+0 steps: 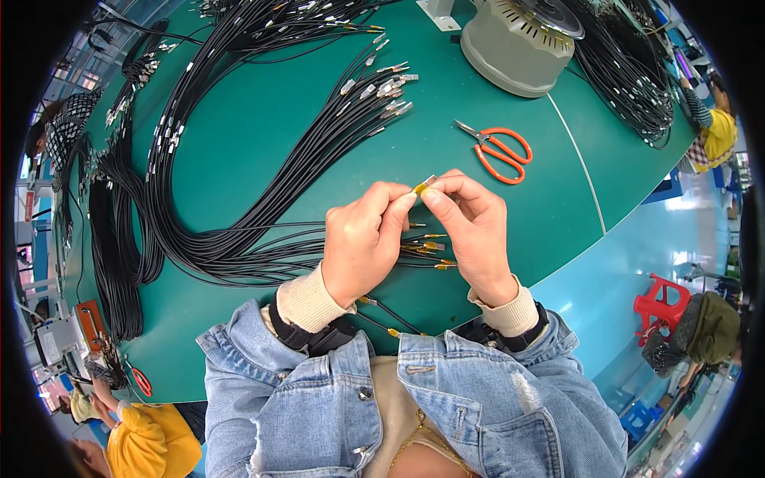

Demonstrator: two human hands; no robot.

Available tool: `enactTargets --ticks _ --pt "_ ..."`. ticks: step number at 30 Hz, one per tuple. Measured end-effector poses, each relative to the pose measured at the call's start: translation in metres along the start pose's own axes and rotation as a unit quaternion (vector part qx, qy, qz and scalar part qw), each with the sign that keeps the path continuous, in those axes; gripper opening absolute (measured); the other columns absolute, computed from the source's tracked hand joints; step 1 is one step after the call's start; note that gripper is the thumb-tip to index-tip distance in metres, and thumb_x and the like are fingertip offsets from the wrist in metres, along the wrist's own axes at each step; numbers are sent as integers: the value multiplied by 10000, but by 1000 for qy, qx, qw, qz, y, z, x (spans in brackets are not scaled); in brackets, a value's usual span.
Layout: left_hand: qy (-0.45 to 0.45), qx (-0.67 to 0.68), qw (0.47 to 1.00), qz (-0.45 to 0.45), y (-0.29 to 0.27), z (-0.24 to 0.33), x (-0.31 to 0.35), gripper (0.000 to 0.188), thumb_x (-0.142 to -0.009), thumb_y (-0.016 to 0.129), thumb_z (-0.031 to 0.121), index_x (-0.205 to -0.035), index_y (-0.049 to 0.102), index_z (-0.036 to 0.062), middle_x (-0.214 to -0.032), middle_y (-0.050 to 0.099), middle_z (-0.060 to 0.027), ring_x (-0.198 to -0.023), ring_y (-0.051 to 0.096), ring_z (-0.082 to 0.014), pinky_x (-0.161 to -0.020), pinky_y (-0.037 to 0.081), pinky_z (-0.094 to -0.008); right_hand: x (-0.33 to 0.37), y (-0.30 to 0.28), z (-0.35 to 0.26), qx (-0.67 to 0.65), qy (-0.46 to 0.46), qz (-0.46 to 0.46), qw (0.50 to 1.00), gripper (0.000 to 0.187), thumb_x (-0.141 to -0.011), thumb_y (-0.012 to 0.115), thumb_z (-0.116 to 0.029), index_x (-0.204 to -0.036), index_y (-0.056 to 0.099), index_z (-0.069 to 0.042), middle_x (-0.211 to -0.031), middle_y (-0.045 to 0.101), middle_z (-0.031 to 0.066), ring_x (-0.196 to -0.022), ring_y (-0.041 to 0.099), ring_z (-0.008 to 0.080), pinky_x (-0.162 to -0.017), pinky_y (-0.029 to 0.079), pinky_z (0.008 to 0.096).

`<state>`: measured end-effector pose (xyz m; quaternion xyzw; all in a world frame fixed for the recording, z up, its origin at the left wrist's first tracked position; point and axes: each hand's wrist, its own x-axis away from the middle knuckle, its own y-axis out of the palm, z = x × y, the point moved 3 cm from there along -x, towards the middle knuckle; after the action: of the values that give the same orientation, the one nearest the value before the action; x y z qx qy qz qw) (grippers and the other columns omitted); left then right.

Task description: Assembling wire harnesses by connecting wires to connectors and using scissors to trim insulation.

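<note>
My left hand point(365, 239) and my right hand point(472, 223) meet above the green table point(263, 151), fingertips pinched together on one small cable end with a yellow sleeve and metal tip point(424, 186). Under my hands lies a bundle of black cables point(263, 215) whose gold-tipped ends point(430, 248) fan out between my wrists. Two more gold-tipped cable ends point(381, 312) lie near my chest. Denim sleeves cover both my forearms.
Orange-handled scissors point(500, 151) lie right of my hands. A grey round machine point(516, 44) stands at the back. More black cable bundles point(119, 239) lie at left and far right point(629, 80). Other people sit at the table's edges; a red stool point(660, 303) stands on the floor.
</note>
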<state>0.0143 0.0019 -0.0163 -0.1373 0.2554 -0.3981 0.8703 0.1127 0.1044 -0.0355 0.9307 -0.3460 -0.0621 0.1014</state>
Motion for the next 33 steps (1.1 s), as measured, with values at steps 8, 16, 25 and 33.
enactTargets --ticks 8,16,25,33 --pt "-40 30 998 -29 -1 -1 -1 70 -887 556 65 -844 575 13 -559 566 -61 -444 553 -152 -403 404 -283 0 0 0 16 3 -2 1000 110 -848 628 -76 -862 617 32 -855 601 51 -814 540 105 -750 440 240" --pt "-231 346 895 -162 0 -8 -4 238 -970 436 190 -870 555 10 -548 518 -17 -382 374 -49 -374 287 -185 0 0 -4 20 -47 -7 999 89 -854 617 -63 -855 605 26 -846 589 49 -808 534 112 -750 439 244" --pt "-300 467 780 -288 -4 -6 -6 304 -982 402 255 -859 557 25 -555 514 -9 -384 359 -32 -383 287 -179 -1 3 -4 3 -60 -49 997 36 -874 565 -13 -894 563 17 -869 530 39 -795 501 105 -734 417 230" --pt "-321 493 756 -287 -1 -10 -4 337 -992 374 276 -839 539 25 -526 481 1 -366 323 -24 -377 267 -176 0 3 -9 -63 -37 -15 997 117 -905 541 -83 -949 587 15 -879 526 38 -822 493 118 -751 406 241"
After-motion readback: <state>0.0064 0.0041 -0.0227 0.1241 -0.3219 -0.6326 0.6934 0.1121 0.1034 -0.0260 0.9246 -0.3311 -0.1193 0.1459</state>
